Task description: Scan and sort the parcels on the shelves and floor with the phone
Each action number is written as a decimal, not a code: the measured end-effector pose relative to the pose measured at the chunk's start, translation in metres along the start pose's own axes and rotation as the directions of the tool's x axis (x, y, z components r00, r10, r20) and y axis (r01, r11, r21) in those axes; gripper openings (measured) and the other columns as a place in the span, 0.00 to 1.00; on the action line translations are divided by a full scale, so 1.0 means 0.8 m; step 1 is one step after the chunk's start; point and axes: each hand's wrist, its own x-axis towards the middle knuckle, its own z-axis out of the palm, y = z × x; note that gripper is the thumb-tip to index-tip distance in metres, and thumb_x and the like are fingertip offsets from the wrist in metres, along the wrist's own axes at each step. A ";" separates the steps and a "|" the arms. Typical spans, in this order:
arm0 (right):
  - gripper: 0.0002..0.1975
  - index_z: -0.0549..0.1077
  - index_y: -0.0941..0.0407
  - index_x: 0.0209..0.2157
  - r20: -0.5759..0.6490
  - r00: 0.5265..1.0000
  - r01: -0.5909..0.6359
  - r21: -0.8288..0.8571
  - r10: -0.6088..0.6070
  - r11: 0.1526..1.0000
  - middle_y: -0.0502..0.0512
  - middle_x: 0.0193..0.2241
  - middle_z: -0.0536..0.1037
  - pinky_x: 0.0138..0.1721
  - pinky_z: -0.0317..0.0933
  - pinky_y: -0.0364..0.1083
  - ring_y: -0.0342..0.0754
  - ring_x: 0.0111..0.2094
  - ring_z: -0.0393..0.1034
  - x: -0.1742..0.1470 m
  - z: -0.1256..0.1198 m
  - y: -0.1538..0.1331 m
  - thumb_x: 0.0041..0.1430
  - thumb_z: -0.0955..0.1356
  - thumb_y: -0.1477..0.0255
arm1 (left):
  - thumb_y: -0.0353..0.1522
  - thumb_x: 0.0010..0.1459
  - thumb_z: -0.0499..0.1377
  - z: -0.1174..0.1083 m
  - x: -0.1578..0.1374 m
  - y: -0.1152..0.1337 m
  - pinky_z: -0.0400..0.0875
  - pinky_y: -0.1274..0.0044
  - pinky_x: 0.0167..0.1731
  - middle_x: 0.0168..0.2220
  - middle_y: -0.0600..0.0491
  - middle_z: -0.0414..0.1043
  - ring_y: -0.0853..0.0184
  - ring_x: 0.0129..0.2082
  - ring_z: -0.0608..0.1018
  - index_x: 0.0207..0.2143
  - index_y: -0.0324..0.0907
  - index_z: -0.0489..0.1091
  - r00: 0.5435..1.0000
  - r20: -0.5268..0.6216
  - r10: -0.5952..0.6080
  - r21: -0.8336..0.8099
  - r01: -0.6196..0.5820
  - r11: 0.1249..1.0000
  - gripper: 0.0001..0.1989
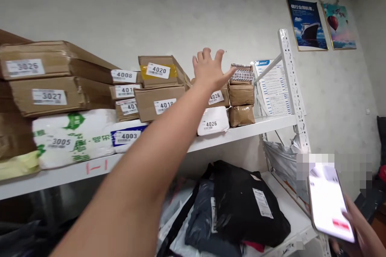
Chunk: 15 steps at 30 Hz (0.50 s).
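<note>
My left hand is stretched out at the top shelf, fingers spread, with nothing in it. It is over a small stack with a box labelled 4028 and a white parcel labelled 4026; whether it touches them I cannot tell. Just right of the hand is a stack of small brown parcels. Left of it, a box labelled 4020 lies on one labelled 4018, partly hidden by my forearm. At the lower right, my right hand grips a smartphone with a bright screen.
The white metal shelf ends at an upright post. Larger boxes labelled 3026 and 3027 lie on the left, over a white parcel. Below sits a black plastic package. Posters hang behind.
</note>
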 end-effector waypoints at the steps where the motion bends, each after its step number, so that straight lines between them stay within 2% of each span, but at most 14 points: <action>1: 0.39 0.61 0.46 0.65 0.015 1.000 0.011 0.121 -0.013 0.993 0.57 0.37 0.83 0.19 0.71 0.54 0.63 0.31 0.78 0.024 0.023 -0.028 0.54 0.70 0.50 | 0.54 0.61 0.48 -0.014 -0.005 -0.020 0.49 0.59 0.65 0.65 0.40 0.55 0.47 0.65 0.59 0.65 0.46 0.58 0.999 0.002 0.040 0.025 -0.040 0.999 0.36; 2: 0.37 0.62 0.50 0.63 0.037 0.998 0.037 0.201 -0.046 0.979 0.56 0.34 0.83 0.16 0.68 0.49 0.59 0.28 0.78 0.049 0.047 -0.058 0.54 0.71 0.56 | 0.53 0.61 0.48 -0.028 -0.010 -0.040 0.50 0.59 0.65 0.65 0.40 0.56 0.47 0.65 0.59 0.65 0.45 0.59 0.997 0.004 0.077 0.047 -0.077 0.996 0.35; 4: 0.25 0.66 0.52 0.57 0.055 0.994 0.075 0.234 -0.091 0.969 0.57 0.34 0.82 0.15 0.66 0.43 0.55 0.30 0.78 0.101 0.097 -0.122 0.59 0.69 0.63 | 0.50 0.62 0.47 -0.056 -0.022 -0.079 0.52 0.59 0.64 0.64 0.40 0.57 0.48 0.64 0.60 0.64 0.43 0.60 0.990 0.007 0.141 0.092 -0.141 0.986 0.33; 6: 0.14 0.69 0.55 0.50 -0.011 0.999 0.048 0.139 -0.047 0.989 0.58 0.33 0.82 0.16 0.67 0.41 0.51 0.29 0.78 0.147 0.141 -0.175 0.65 0.66 0.65 | 0.47 0.63 0.47 -0.082 -0.034 -0.114 0.53 0.60 0.64 0.63 0.39 0.58 0.49 0.64 0.61 0.63 0.40 0.61 0.984 0.005 0.178 0.143 -0.177 0.974 0.32; 7: 0.12 0.70 0.56 0.46 -0.022 1.000 0.016 0.058 -0.014 0.998 0.58 0.31 0.81 0.19 0.69 0.40 0.49 0.28 0.77 0.167 0.158 -0.195 0.68 0.64 0.64 | 0.46 0.64 0.47 -0.093 -0.040 -0.131 0.54 0.60 0.64 0.63 0.39 0.59 0.49 0.63 0.61 0.63 0.39 0.62 0.984 0.001 0.181 0.170 -0.178 0.969 0.30; 9: 0.11 0.70 0.56 0.41 -0.031 0.999 0.015 -0.008 -0.015 1.000 0.57 0.29 0.81 0.24 0.72 0.41 0.47 0.28 0.77 0.200 0.184 -0.218 0.70 0.62 0.63 | 0.43 0.64 0.48 -0.110 -0.051 -0.162 0.56 0.60 0.63 0.62 0.38 0.61 0.50 0.63 0.63 0.62 0.38 0.62 0.986 -0.005 0.169 0.217 -0.164 0.962 0.29; 12: 0.09 0.71 0.55 0.36 -0.064 0.997 0.024 -0.155 -0.034 0.988 0.57 0.27 0.80 0.30 0.74 0.45 0.49 0.30 0.77 0.235 0.200 -0.228 0.69 0.64 0.66 | 0.44 0.62 0.51 -0.122 -0.064 -0.205 0.60 0.61 0.61 0.60 0.37 0.62 0.50 0.62 0.64 0.60 0.36 0.63 0.985 0.030 0.171 0.256 -0.173 0.951 0.30; 15: 0.13 0.73 0.58 0.29 -0.150 0.986 0.012 -0.396 -0.077 0.918 0.66 0.26 0.79 0.35 0.74 0.55 0.62 0.36 0.78 0.251 0.200 -0.231 0.65 0.67 0.65 | 0.48 0.57 0.56 -0.117 -0.076 -0.239 0.62 0.61 0.61 0.62 0.39 0.61 0.49 0.63 0.63 0.62 0.39 0.62 0.970 0.150 0.194 0.287 -0.230 0.930 0.35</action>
